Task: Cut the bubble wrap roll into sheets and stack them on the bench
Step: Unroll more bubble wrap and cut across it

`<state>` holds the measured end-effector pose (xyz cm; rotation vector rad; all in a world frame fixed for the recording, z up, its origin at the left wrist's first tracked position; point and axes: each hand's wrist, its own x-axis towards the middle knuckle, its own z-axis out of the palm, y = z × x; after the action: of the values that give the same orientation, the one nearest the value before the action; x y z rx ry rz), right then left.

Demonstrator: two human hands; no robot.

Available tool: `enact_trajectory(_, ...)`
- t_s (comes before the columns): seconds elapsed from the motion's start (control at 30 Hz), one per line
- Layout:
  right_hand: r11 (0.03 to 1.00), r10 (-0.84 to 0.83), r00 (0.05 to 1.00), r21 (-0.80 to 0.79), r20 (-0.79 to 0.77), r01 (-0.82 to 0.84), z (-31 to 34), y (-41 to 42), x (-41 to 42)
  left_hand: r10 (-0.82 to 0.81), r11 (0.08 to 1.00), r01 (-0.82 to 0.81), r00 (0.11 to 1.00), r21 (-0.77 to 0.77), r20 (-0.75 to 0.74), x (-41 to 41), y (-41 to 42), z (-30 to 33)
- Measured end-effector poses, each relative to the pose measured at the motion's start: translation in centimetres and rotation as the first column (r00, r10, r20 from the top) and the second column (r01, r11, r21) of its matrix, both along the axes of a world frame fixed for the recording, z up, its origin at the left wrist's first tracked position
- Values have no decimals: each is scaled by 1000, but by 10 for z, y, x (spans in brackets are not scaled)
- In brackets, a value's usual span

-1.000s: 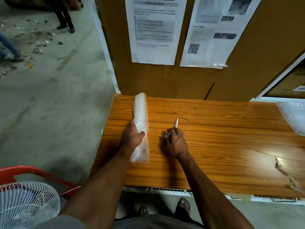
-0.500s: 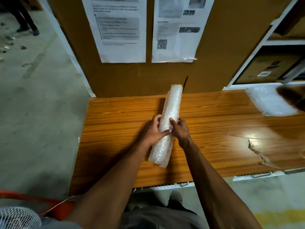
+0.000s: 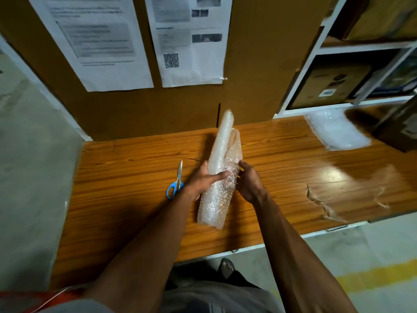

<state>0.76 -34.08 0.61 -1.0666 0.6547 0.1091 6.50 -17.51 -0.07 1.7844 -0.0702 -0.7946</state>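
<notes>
My left hand (image 3: 203, 180) grips the bubble wrap roll (image 3: 220, 175) at mid-bench (image 3: 126, 199) while my right hand (image 3: 248, 185) pinches its loose edge, blue-handled scissors (image 3: 176, 182) lying at nine o'clock of the roll and cut sheets (image 3: 336, 129) stacked at two o'clock.
</notes>
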Motion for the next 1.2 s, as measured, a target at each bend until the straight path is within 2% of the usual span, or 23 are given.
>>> enact_trajectory(0.07, 999, 6, 1000, -31, 6, -6, 0, -15, 2, -14, 1000, 14, 1000, 15, -8, 1, -15, 3)
enact_trajectory(0.17, 959, 41, 997, -278, -63, -57, -4, -37, 10, -62, 996, 58, 996, 61, 68, -2, -37, 9)
enact_trajectory(0.23, 945, -19, 994, -327, -111, -19, -9, -49, 18, -115, 991, 107, 989, 85, 96, -1, -55, 8)
enact_trajectory(0.33, 961, -111, 985, -267, -130, 73, -14, -71, 27, -137, 982, 120, 983, 143, 118, 0, -76, 9)
enact_trajectory(0.53, 971, -86, 993, -230, -84, 64, -21, -115, 23, -55, 989, 49, 998, 140, 43, 18, -90, -4)
enact_trajectory(0.7, 991, -122, 991, -63, -47, 119, -16, -128, 17, -28, 993, 33, 999, 111, -45, 21, -100, -12)
enact_trajectory(0.77, 999, -50, 999, 1, -5, 50, -14, -129, 15, -55, 990, 61, 997, 126, -54, 18, -105, -8)
enact_trajectory(0.83, 997, 15, 1000, -80, 8, -14, -15, -132, 13, -80, 984, 87, 995, 152, -55, 15, -112, -6)
enact_trajectory(0.93, 960, -12, 994, -278, -113, -20, -35, -140, 15, -45, 974, 52, 998, 220, -36, 14, -116, -14)
enact_trajectory(1.13, 965, -79, 991, -256, -106, 49, -54, -156, 12, 115, 969, -103, 993, 226, -41, 19, -107, -24)
enact_trajectory(1.2, 950, -122, 985, -301, -118, 82, -54, -158, 8, 163, 952, -152, 986, 268, -20, 20, -104, -30)
